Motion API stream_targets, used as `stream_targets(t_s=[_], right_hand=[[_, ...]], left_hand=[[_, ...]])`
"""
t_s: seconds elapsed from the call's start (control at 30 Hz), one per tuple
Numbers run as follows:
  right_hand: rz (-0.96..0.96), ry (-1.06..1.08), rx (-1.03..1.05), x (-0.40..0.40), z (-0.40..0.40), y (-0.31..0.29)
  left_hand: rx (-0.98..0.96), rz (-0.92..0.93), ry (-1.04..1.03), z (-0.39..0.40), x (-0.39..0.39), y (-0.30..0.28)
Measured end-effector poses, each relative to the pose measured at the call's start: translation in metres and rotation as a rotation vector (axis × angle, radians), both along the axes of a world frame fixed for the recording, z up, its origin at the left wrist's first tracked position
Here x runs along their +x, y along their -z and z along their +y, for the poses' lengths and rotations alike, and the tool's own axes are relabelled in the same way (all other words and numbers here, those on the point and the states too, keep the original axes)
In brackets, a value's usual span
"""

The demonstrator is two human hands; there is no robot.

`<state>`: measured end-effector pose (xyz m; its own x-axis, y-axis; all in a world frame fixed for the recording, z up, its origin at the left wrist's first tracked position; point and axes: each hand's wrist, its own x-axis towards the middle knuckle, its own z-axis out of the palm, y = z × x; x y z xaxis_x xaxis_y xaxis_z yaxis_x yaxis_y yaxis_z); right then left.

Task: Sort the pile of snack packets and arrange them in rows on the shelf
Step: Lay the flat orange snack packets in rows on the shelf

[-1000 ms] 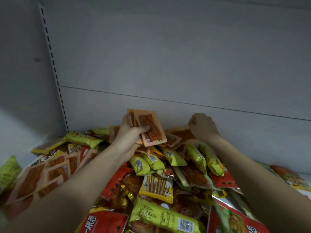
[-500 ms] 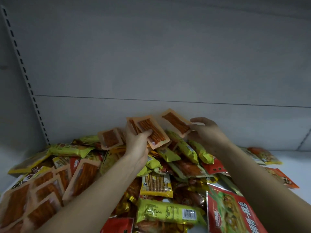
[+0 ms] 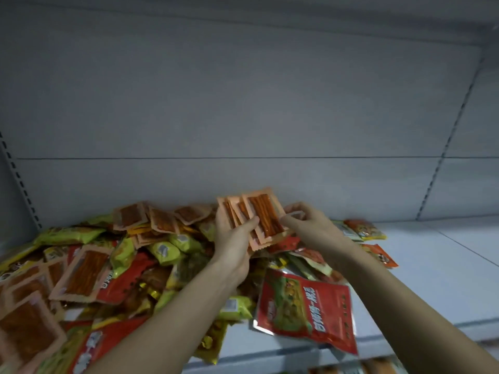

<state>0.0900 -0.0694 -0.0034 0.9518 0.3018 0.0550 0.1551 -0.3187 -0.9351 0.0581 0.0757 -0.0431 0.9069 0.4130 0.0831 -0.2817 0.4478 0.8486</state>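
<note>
Orange packets (image 3: 256,222) stand fanned in the left hand (image 3: 234,238), thumb clamped across them, long axes tilted up toward the shelf back; the right hand (image 3: 310,225) pinches their right edge; the pile (image 3: 129,265) lies lower left on the shelf (image 3: 432,265).

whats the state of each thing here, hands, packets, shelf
left hand: grips a fanned stack of orange packets
orange packets: held upright above the pile
right hand: fingers pinch the stack's right edge
pile: mixed, unsorted heap
big red packet: lying flat at the shelf's front edge
shelf: bare on the right
</note>
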Motion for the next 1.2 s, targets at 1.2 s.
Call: stream_targets(t_s=[1.2], right_hand=[[0.105, 0.462, 0.116, 0.118, -0.634, 0.076]], left_hand=[[-0.114, 0.236, 0.675, -0.625, 0.173, 0.054]])
